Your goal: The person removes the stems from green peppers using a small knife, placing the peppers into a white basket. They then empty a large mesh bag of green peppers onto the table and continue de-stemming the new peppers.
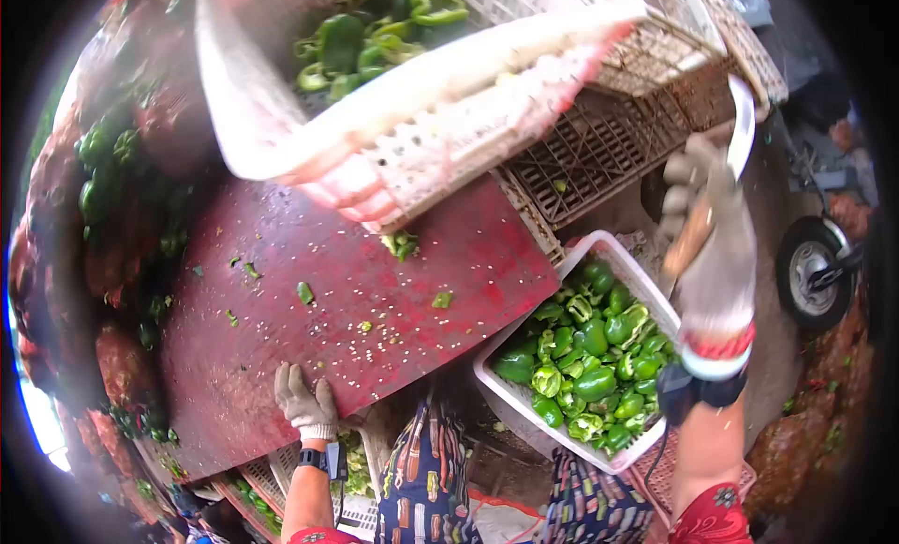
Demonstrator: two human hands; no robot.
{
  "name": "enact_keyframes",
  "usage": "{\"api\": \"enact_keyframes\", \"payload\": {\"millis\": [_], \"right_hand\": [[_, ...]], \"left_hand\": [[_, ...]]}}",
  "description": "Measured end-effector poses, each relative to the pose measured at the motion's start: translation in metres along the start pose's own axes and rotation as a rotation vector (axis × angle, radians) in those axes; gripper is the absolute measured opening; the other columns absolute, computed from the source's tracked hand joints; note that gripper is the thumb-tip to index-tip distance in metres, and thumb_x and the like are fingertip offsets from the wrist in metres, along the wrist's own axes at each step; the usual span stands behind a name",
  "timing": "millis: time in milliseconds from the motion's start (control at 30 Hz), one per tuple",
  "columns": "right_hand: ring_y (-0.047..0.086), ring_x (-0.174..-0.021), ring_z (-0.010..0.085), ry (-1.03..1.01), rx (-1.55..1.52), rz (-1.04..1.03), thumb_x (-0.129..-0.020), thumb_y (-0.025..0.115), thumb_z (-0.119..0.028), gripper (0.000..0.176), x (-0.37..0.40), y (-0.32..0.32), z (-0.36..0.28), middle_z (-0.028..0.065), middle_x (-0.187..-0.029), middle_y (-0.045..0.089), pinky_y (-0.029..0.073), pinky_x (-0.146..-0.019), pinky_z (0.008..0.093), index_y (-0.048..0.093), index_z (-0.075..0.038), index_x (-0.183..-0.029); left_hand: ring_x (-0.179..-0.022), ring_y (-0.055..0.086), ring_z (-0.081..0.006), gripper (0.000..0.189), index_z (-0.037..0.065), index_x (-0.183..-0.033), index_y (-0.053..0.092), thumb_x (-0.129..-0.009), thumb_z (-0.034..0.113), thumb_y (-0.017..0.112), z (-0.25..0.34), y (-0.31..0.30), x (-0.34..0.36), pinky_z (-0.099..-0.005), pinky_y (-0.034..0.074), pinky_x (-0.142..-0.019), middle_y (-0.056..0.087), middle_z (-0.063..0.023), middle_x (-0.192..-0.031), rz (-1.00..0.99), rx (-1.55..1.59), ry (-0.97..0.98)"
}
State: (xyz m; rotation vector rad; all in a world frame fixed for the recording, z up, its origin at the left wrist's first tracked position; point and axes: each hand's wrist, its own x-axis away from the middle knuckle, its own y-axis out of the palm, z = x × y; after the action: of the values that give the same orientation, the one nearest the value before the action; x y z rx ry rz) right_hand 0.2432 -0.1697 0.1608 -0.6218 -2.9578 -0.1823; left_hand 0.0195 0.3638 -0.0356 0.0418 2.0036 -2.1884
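Note:
My right hand (716,254), in a pale work glove, is raised at the right and closed round a knife. Its wooden handle (690,240) shows below the fingers and the curved blade (744,127) points up. My left hand (306,404), gloved too, lies with fingers stretched out on the near edge of the red table (421,305). Below and left of the knife hand, a white crate (670,310) holds many green peppers (592,338), some of them cut. A large white basket (440,137), blurred, stands tilted at the table's far side with cut green peppers (375,43) inside.
Pepper scraps (305,292) and pale seeds are scattered over the table. Stacked slatted crates (599,155) stand at the back right. Sacks and whole peppers (98,198) are heaped at the left. A wheel (811,272) shows at the far right.

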Motion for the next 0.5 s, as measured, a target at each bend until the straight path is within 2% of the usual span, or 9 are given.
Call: {"api": "enact_keyframes", "payload": {"millis": [33,67,133,200,267,300,367,433,500], "right_hand": [[0.059,-0.089,0.0045,-0.100,0.086,0.008,-0.104,0.064,-0.045,0.054,-0.026,0.019,-0.021,0.0006,-0.112,0.067,0.047,-0.074,0.0215,0.061,-0.004,-0.139],[0.060,-0.085,0.0068,-0.242,0.243,0.030,-0.101,0.069,-0.046,0.059,-0.052,0.032,-0.036,0.0039,-0.114,0.067,0.045,-0.064,0.0202,0.060,-0.003,-0.140],[0.068,-0.092,0.0182,-0.388,0.783,0.098,-0.091,0.078,-0.050,0.074,-0.084,0.079,-0.076,0.0122,-0.121,0.066,0.056,-0.055,0.0288,0.057,-0.001,-0.143],[0.069,-0.100,0.0243,-0.406,1.077,0.080,-0.089,0.080,-0.045,0.072,-0.107,0.104,-0.078,0.0147,-0.125,0.066,0.060,-0.063,0.0362,0.056,-0.006,-0.145],[0.069,-0.109,0.0303,-0.353,1.212,0.066,-0.087,0.082,-0.040,0.072,-0.126,0.118,-0.068,0.0171,-0.128,0.067,0.064,-0.072,0.0436,0.056,-0.011,-0.148],[0.069,-0.110,0.0303,-0.312,1.239,0.074,-0.088,0.081,-0.038,0.069,-0.141,0.114,-0.061,0.0174,-0.129,0.068,0.063,-0.079,0.0442,0.057,-0.013,-0.147],[0.070,-0.111,0.0331,-0.302,1.402,0.124,-0.083,0.082,-0.026,0.059,-0.146,0.127,-0.068,0.0218,-0.119,0.072,0.054,-0.097,0.0427,0.066,-0.004,-0.135],[0.069,-0.112,0.0336,-0.245,1.443,0.167,-0.083,0.081,-0.022,0.056,-0.151,0.134,-0.071,0.0196,-0.119,0.072,0.054,-0.096,0.0433,0.067,-0.008,-0.135],[0.071,-0.109,0.0339,-0.366,1.420,0.167,-0.083,0.081,-0.022,0.055,-0.173,0.109,-0.055,0.0196,-0.118,0.073,0.054,-0.095,0.0438,0.067,-0.009,-0.135]], "left_hand": [[-0.141,0.044,-0.0452,0.063,0.005,-0.144,0.049,-0.092,0.034,0.068,-0.001,0.000,0.000,-0.0591,0.034,-0.117,0.049,-0.0218,-0.150,0.015,0.011,0.012],[-0.141,0.044,-0.0456,0.064,0.006,-0.144,0.049,-0.090,0.033,0.070,0.000,-0.001,-0.001,-0.0595,0.035,-0.117,0.049,-0.0213,-0.150,0.020,0.010,0.011],[-0.139,0.044,-0.0459,0.067,0.008,-0.144,0.048,-0.087,0.033,0.074,0.000,-0.002,-0.003,-0.0606,0.035,-0.116,0.049,-0.0201,-0.149,0.030,0.008,0.005],[-0.139,0.044,-0.0459,0.069,0.007,-0.144,0.048,-0.085,0.033,0.075,0.001,-0.003,-0.005,-0.0615,0.034,-0.116,0.049,-0.0206,-0.148,0.034,0.032,-0.007],[-0.139,0.043,-0.0458,0.072,0.006,-0.144,0.046,-0.084,0.033,0.076,0.000,-0.007,-0.005,-0.0621,0.033,-0.117,0.048,-0.0210,-0.148,0.014,0.056,-0.018],[-0.139,0.043,-0.0456,0.074,0.006,-0.145,0.046,-0.084,0.034,0.076,0.000,-0.009,-0.007,-0.0622,0.033,-0.117,0.048,-0.0212,-0.148,0.004,0.070,-0.022],[-0.139,0.042,-0.0454,0.076,0.005,-0.145,0.044,-0.082,0.033,0.077,0.001,-0.013,-0.012,-0.0625,0.033,-0.117,0.047,-0.0217,-0.148,-0.017,0.094,-0.029],[-0.139,0.042,-0.0453,0.078,0.004,-0.145,0.043,-0.081,0.031,0.078,0.001,-0.018,-0.015,-0.0629,0.032,-0.117,0.046,-0.0221,-0.148,-0.050,0.107,-0.036],[-0.138,0.042,-0.0454,0.074,0.003,-0.139,0.047,-0.078,0.030,0.080,0.010,-0.017,-0.018,-0.0625,0.033,-0.116,0.048,-0.0228,-0.145,-0.027,0.079,-0.091]]}}
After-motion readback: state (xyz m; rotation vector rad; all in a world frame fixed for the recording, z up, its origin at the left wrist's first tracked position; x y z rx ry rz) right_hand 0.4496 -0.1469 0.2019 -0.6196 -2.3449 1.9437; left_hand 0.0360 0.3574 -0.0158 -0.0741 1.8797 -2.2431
